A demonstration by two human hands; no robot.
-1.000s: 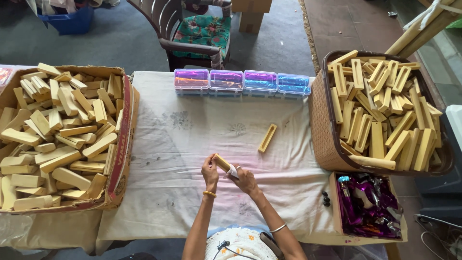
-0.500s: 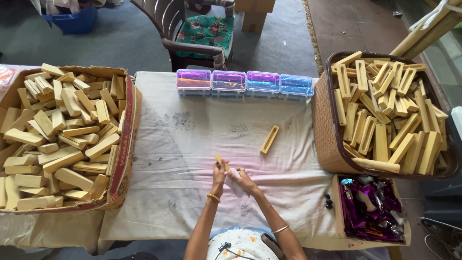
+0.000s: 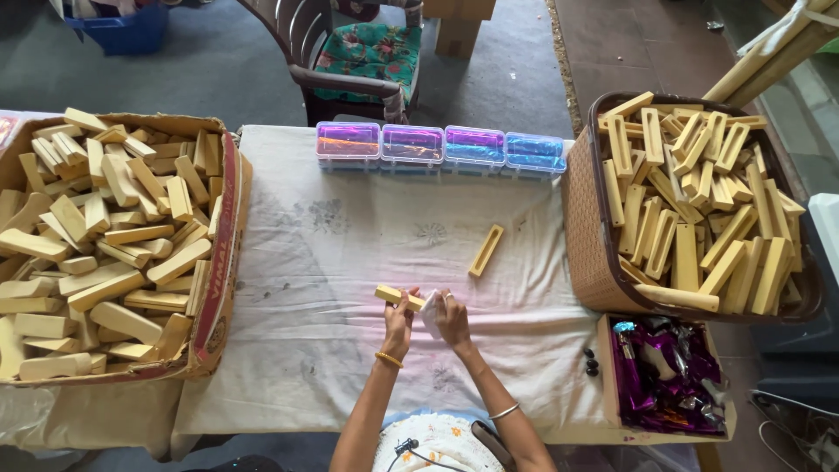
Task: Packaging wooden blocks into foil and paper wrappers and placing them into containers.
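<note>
Right at the near edge of the desk [image 3: 288,350], the person's two hands meet over the pale cloth. The left hand [image 3: 399,325] has its fingers closed round one end of a small wooden block [image 3: 391,296], which sticks out to the left of the fingertips, roughly level. The right hand [image 3: 453,318] sits just beside it, fingers pinched on a scrap of white cloth [image 3: 429,313] held against the block's near end, so it looks like one piece being wiped or rubbed.

Just beyond the fingers, up and to the right, a single slotted wooden piece [image 3: 486,251] lies alone on the cloth, apart from both hands. Off to the right of the fingers, near the desk edge, a few small dark beads [image 3: 592,362] sit beside an open box of shiny purple wrappers [image 3: 669,371].

Further out, well left of the fingers, a big cardboard box [image 3: 223,262] is heaped with plain wooden blocks. Well to the right, a woven brown basket [image 3: 587,236] is piled high with slotted pieces. With the left box this full, I'd judge plenty is left to do, though the basket shows a good batch done.

Farthest from the fingers, a row of clear plastic cases [image 3: 441,147] with purple and blue contents lines the far edge, and a chair with a floral cushion [image 3: 367,54] stands behind.
</note>
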